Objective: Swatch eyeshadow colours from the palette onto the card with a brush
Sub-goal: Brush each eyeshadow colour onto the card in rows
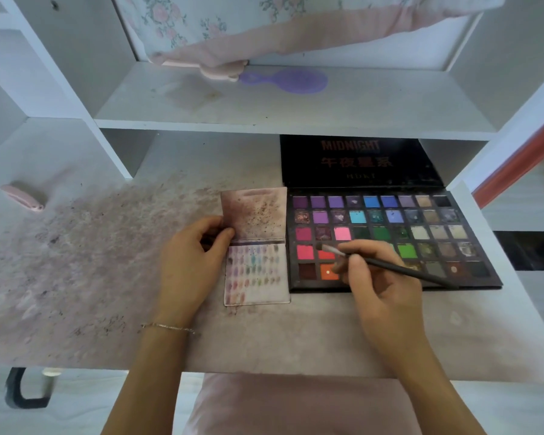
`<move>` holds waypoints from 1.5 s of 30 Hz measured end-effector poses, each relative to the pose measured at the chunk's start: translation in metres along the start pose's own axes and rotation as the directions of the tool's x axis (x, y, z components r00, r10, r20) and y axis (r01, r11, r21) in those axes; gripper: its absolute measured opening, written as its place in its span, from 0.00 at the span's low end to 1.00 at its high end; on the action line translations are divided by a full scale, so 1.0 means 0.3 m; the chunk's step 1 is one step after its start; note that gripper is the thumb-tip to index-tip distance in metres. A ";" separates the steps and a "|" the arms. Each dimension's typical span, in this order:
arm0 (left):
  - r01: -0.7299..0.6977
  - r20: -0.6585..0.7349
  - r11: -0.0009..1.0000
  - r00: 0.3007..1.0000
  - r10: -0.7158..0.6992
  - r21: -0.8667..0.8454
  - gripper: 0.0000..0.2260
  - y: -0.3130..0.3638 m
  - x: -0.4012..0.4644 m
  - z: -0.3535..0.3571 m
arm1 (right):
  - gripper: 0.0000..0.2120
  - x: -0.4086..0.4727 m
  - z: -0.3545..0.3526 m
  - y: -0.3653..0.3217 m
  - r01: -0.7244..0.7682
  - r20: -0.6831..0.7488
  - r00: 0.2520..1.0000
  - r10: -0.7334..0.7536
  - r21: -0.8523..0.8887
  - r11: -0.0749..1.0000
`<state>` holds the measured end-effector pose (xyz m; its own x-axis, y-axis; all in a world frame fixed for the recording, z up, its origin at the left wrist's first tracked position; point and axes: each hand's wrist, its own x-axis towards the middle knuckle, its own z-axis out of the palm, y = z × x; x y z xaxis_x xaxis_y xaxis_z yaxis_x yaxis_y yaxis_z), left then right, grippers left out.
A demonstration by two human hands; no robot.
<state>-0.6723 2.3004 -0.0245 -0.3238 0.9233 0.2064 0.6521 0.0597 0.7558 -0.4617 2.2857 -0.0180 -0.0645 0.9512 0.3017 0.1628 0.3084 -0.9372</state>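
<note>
Brush (387,265) sits over the lower left of the palette (390,240), bristle tip at the red pans in the fourth row, just short of the palette's left edge; long axis runs low and diagonal, bristles pointing left and slightly away from the person, handle end trailing right toward the palette's near edge; right hand (380,284) pinches it near the ferrule, fingers curled round the shaft; left hand (195,255) grips the left edge of the card (256,271), thumb on top at the fold; card lies just beside the palette, touching or nearly so, lower half already carrying rows of colour dots, bottom rows partly unfilled; step looks like loading colour; best done with a light dab on one pan only, tip flat, tapping off excess before crossing to the card, since loose powder already dusts the desk (91,262); purple hairbrush (288,80) on the shelf behind.
</note>
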 end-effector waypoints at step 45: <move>0.008 0.015 1.000 1.000 -0.008 -0.003 0.07 0.006 -0.003 0.000 | 0.09 -0.021 -0.174 0.016 -0.063 -0.051 0.997 0.053 -0.214 0.975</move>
<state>-0.6707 2.2997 -0.0234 -0.3183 0.9285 0.1912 0.6474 0.0656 0.7593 -0.4092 2.2819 -0.0152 -0.0053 0.9656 0.2599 0.3738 0.2430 -0.8951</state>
